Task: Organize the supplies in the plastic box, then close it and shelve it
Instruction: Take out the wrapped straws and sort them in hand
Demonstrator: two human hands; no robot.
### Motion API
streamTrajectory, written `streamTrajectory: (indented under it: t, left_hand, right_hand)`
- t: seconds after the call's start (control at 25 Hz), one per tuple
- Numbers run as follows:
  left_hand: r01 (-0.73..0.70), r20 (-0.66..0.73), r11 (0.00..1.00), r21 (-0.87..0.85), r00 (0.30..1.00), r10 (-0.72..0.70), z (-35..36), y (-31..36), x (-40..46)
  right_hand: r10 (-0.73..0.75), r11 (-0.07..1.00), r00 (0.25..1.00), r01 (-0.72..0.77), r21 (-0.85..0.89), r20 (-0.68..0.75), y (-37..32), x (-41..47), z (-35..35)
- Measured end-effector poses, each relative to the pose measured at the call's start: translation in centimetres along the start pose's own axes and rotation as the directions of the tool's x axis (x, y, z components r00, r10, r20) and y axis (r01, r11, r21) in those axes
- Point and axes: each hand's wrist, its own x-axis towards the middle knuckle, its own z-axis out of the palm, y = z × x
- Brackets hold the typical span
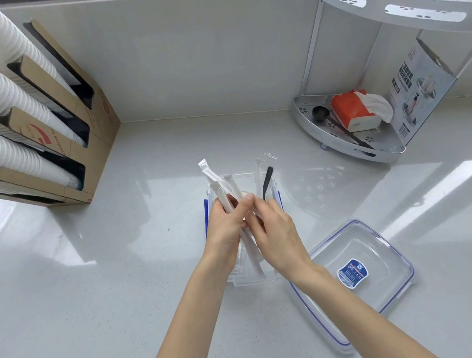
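Your left hand grips a bundle of white paper-wrapped straws, fingers curled tight around it, over the clear plastic box with blue clips on the pale grey countertop. Your right hand pinches the same bundle, thumb and forefinger narrow. A black plastic spoon stands inside the box. The clear blue-edged lid lies just right of the box.

Glossy pale countertop mirrors bright light; white wall behind; corner rack right.
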Motion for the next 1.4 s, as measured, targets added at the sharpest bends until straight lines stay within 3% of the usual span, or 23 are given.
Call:
streamTrajectory:
  t: [0.28,0.48,0.6,0.76,0.88,1.04,1.24,1.4]
  left_hand:
    - [0.006,-0.015,1.000,-0.009,1.000,-0.006,0.0,-0.2,0.0]
    - [0.008,-0.029,1.000,-0.004,1.000,-0.008,0.2,0.0,0.2]
    - [0.010,-0.058,1.000,0.007,0.998,-0.009,-0.1,-0.3,0.5]
    - [-0.010,-0.070,1.000,-0.026,0.998,0.009,-0.2,-0.1,0.3]
    - [-0.062,-0.158,0.989,-0.131,0.987,0.041,-0.9,1.0,0.6]
    - [-0.083,-0.261,0.975,-0.208,0.965,0.026,-2.3,2.3,1.1]
    - [-0.083,-0.196,0.959,-0.270,0.980,0.029,-2.4,2.0,0.9]
    - [-0.050,-0.200,0.955,-0.291,0.980,-0.009,-1.9,1.4,0.7]
  right_hand:
    - [0.111,0.966,0.992,-0.122,0.228,0.057,-0.1,0.5,-0.8]
    - [0.008,1.000,1.000,-0.008,0.023,-0.027,0.3,0.3,-0.7]
    - [-0.060,0.993,0.998,0.062,-0.101,0.020,0.3,0.0,-0.4]
    - [-0.043,0.999,0.998,0.044,-0.025,0.041,0.6,0.1,-0.3]
    - [0.024,0.999,0.999,-0.023,-0.028,0.029,1.5,0.2,-0.9]
    - [0.259,0.960,0.965,-0.261,0.103,0.034,2.3,0.8,-2.2]
    - [0.394,0.826,0.914,-0.397,0.400,0.095,2.1,1.6,-2.1]
    - [0.426,0.796,0.899,-0.424,0.432,0.096,2.0,2.2,-2.1]
